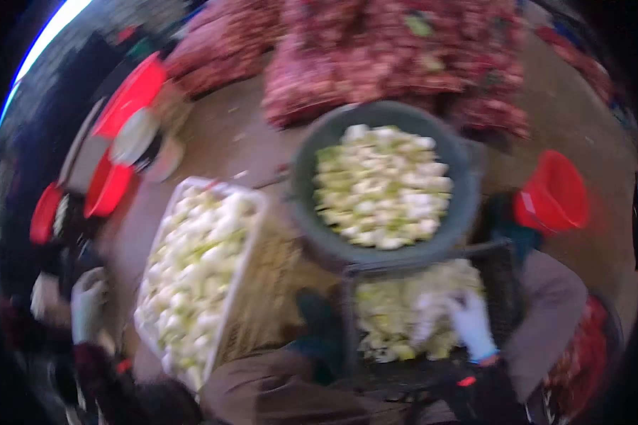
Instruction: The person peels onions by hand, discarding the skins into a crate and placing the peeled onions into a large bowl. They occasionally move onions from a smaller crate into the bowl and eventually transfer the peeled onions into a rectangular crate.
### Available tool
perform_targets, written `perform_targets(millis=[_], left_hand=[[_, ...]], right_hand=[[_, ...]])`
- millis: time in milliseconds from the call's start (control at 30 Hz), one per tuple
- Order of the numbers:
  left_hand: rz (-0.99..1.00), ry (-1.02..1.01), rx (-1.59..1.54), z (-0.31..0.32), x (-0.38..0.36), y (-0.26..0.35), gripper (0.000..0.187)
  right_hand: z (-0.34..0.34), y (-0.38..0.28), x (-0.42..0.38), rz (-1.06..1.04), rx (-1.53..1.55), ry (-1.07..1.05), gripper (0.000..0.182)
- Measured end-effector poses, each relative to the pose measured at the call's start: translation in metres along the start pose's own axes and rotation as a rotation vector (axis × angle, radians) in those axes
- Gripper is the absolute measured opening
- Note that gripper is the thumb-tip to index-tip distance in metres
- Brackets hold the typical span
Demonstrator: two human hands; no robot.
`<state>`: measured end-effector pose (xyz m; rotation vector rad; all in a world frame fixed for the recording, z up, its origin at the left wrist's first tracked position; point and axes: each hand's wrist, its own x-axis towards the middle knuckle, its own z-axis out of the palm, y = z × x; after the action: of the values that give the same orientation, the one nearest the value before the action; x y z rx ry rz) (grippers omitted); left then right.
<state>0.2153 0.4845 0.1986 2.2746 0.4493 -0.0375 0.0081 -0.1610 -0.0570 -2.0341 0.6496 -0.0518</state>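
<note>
My right hand [473, 324], in a pale glove, reaches into a dark crate [505, 280] between my legs. Its fingers look apart, low over peeled white-green bulbs [383, 304], with no held item visible. Beside its fingertips is a whitish smear that blends with the bulbs; whether it is my left hand I cannot tell. Directly behind the crate stands a round grey-green tub [308, 234] holding more peeled bulbs [383, 188]. A white crate [254, 234] full of similar bulbs [198, 262] stands to the left.
At the far left are a co-worker's gloved hands [88, 304] and dark sleeves, near red containers [108, 188] and a pale bowl [136, 136]. Large net sacks [376, 60] lie at the back. A red basin [553, 195] is at the right, with a reddish sack [581, 354] by my right leg.
</note>
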Motion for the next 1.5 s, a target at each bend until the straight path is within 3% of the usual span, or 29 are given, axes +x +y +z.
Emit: perform_targets(millis=[67,133,233,300,367,467,533,567,600,733,800,833,867,933,967,1100,1200,1267,1433,1500], left_hand=[[0.270,0.065,-0.094,0.072,-0.043,0.114,0.033],[0.341,-0.165,-0.244,0.149,-0.088,0.204,0.031],[0.393,-0.648,0.103,0.269,-0.130,0.300,0.029],[0.488,-0.944,0.244,0.362,-0.103,0.296,0.034],[0.458,-1.024,0.291,0.461,-0.075,0.278,0.032],[0.613,-0.830,0.582,0.585,-0.024,0.210,0.036],[0.789,-0.725,0.937,0.635,-0.004,0.170,0.042],[0.832,-0.663,1.067,0.651,0.007,0.146,0.042],[0.874,-0.597,1.197,0.660,0.010,0.135,0.042],[0.838,-0.519,1.189,0.662,0.014,0.129,0.039],[0.625,-0.513,0.881,0.641,0.024,0.132,0.042],[0.222,-0.591,0.390,0.624,0.018,0.141,0.041],[-0.007,-0.769,0.052,0.604,0.023,0.143,0.043],[-0.182,-0.799,-0.398,0.556,-0.041,0.182,0.042],[-0.165,-0.845,-0.441,0.536,-0.063,0.180,0.041],[-0.235,-0.866,-0.709,0.473,-0.183,0.170,0.042],[-0.338,-0.849,-0.944,0.445,-0.248,0.143,0.047],[-0.346,-0.796,-1.028,0.438,-0.275,0.123,0.046],[-0.463,-0.603,-1.167,0.442,-0.310,0.092,0.047],[-0.425,-0.649,-1.148,0.443,-0.311,0.090,0.048]], right_hand=[[0.002,-0.005,-0.004,0.065,0.040,-0.069,0.021],[0.015,0.009,-0.005,-0.092,0.131,-0.063,0.022],[0.019,0.002,-0.007,0.147,0.563,-0.227,0.023],[0.002,-0.001,-0.004,0.179,0.637,-0.311,0.023],[-0.025,-0.005,-0.001,0.231,0.570,-0.271,0.024],[-0.047,-0.004,0.004,0.312,0.529,-0.215,0.022],[-0.058,-0.006,0.011,0.342,0.543,-0.176,0.020],[-0.065,-0.010,0.016,0.253,0.496,-0.141,0.018],[-0.067,-0.013,0.020,0.164,0.450,-0.107,0.018],[-0.062,-0.011,0.026,0.156,0.470,-0.067,0.019],[-0.063,-0.013,0.023,0.173,0.450,-0.108,0.021],[-0.062,-0.015,0.020,0.192,0.438,-0.139,0.023],[-0.061,-0.016,0.018,0.185,0.443,-0.132,0.023],[-0.051,-0.012,0.015,0.120,0.440,-0.218,0.023],[-0.041,-0.005,0.008,-0.016,0.462,-0.212,0.030],[-0.036,-0.030,-0.011,-0.061,0.528,-0.269,0.041],[-0.026,-0.037,-0.030,-0.231,0.268,-0.346,0.051],[-0.016,-0.033,-0.043,-0.428,0.132,-0.268,0.054],[-0.006,-0.025,-0.064,-0.384,0.129,-0.306,0.044],[-0.004,-0.015,-0.067,-0.363,0.046,-0.315,0.033]])
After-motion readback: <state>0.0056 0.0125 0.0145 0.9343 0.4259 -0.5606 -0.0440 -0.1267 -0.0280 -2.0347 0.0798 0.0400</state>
